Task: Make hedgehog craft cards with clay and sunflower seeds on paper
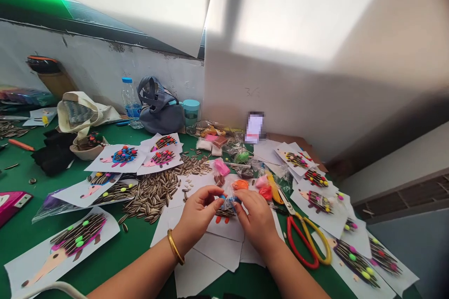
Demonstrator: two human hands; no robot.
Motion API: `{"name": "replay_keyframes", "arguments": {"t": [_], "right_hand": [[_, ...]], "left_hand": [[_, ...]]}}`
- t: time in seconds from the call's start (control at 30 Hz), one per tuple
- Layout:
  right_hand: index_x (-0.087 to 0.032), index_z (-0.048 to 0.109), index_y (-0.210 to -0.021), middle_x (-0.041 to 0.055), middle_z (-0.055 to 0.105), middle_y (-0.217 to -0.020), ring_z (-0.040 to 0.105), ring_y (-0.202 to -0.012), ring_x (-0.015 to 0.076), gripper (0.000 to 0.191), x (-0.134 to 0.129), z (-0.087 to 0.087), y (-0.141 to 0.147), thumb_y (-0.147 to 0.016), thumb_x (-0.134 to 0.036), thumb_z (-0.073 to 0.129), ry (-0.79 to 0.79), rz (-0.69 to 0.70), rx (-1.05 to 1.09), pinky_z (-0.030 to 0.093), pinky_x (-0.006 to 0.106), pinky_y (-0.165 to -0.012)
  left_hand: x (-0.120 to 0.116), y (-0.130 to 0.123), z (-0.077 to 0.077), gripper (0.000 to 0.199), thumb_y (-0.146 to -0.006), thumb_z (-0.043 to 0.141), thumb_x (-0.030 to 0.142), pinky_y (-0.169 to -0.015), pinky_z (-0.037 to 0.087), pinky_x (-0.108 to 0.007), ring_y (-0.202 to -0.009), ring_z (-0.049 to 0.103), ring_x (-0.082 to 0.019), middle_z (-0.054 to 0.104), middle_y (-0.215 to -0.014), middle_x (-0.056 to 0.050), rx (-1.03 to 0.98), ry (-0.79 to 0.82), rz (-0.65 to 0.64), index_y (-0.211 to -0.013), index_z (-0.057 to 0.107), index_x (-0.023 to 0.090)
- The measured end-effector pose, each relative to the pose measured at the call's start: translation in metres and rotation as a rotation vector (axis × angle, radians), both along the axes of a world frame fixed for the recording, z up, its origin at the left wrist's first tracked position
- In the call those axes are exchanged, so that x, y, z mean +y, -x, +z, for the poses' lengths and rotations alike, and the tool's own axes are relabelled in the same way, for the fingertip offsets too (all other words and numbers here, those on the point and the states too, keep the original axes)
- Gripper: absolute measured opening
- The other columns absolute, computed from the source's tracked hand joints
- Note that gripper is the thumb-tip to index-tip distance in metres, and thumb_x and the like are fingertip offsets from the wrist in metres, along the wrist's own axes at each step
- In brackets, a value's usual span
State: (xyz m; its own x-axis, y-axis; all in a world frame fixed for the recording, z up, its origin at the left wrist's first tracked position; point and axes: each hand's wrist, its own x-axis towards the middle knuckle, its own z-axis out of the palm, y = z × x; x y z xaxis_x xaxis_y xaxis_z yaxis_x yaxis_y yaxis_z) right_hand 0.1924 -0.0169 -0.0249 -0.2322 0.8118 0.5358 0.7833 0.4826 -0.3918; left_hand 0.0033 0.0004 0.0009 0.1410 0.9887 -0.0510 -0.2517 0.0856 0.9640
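Note:
My left hand (197, 215) is closed in a pinch on a small bit of blue modelling clay. Closed just beside it, my right hand (258, 217) grips a clear plastic wrapper with blue clay (230, 200) inside. Under both hands lies a white card (229, 231) bearing a hedgehog picture with sunflower-seed spines and orange feet, partly hidden by my fingers. Orange clay (240, 185) sits right behind the hands, with pink clay (221, 167) farther back. Loose sunflower seeds (154, 194) are heaped to the left.
Red-and-yellow-handled scissors (305, 238) lie right of my right hand. Hedgehog cards (317, 201) overlap on the right; another card (101, 243) lies at left. A phone (254, 126), a water bottle (131, 103) and a blue-grey bag (161, 112) stand along the back.

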Motion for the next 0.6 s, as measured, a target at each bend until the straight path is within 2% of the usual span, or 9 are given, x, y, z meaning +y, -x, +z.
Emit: {"name": "replay_keyframes", "arguments": {"t": [0.17,0.27,0.4,0.5,0.6], "right_hand": [[-0.021,0.062,-0.112,0.0095,0.069,-0.114,0.062,-0.106,0.024,0.021,-0.0017,0.0004,0.0012,-0.098,-0.027,0.048,-0.001,0.01,0.042,0.05,0.04,-0.091],[-0.022,0.061,-0.112,0.009,0.068,-0.114,0.062,-0.107,0.0233,0.02,-0.0031,0.0013,0.003,-0.098,-0.026,0.047,-0.002,0.025,0.069,0.05,0.04,-0.092],[-0.022,0.06,-0.112,0.0087,0.068,-0.113,0.062,-0.108,0.0227,0.02,-0.0046,0.0017,0.005,-0.099,-0.025,0.046,-0.015,0.026,0.094,0.051,0.04,-0.093],[-0.022,0.061,-0.111,0.0089,0.068,-0.112,0.062,-0.107,0.0228,0.02,-0.0048,0.0019,0.0056,-0.098,-0.025,0.046,-0.013,0.02,0.11,0.051,0.039,-0.092],[-0.022,0.061,-0.11,0.0088,0.068,-0.11,0.063,-0.105,0.0228,0.02,-0.0048,0.003,0.0063,-0.098,-0.026,0.046,0.013,0.035,0.11,0.051,0.038,-0.091]], "left_hand": [[-0.0003,0.0014,-0.0055,0.013,-0.076,0.075,0.025,-0.064,0.047,-0.024,-0.068,0.058,-0.015,0.067,-0.08,-0.002,0.181,-0.106,0.053,-0.087,0.069,0.02],[0.0002,0.0028,-0.0089,0.011,-0.08,0.072,0.027,-0.064,0.046,-0.024,-0.068,0.059,-0.015,0.067,-0.08,-0.002,0.26,-0.139,0.031,-0.088,0.069,0.021],[0.0005,0.0022,-0.0078,0.007,-0.077,0.073,0.024,-0.06,0.043,-0.024,-0.063,0.057,-0.015,0.067,-0.073,-0.001,0.345,-0.145,0.028,-0.082,0.071,0.021],[0.0025,0.0011,-0.0067,0.008,-0.071,0.077,0.019,-0.058,0.042,-0.024,-0.061,0.056,-0.016,0.068,-0.068,-0.001,0.309,-0.098,0.025,-0.078,0.074,0.021],[0.0053,0.0018,-0.0069,0.009,-0.067,0.079,0.016,-0.062,0.044,-0.025,-0.064,0.059,-0.018,0.071,-0.071,-0.002,0.232,-0.053,0.018,-0.074,0.076,0.021]]}}
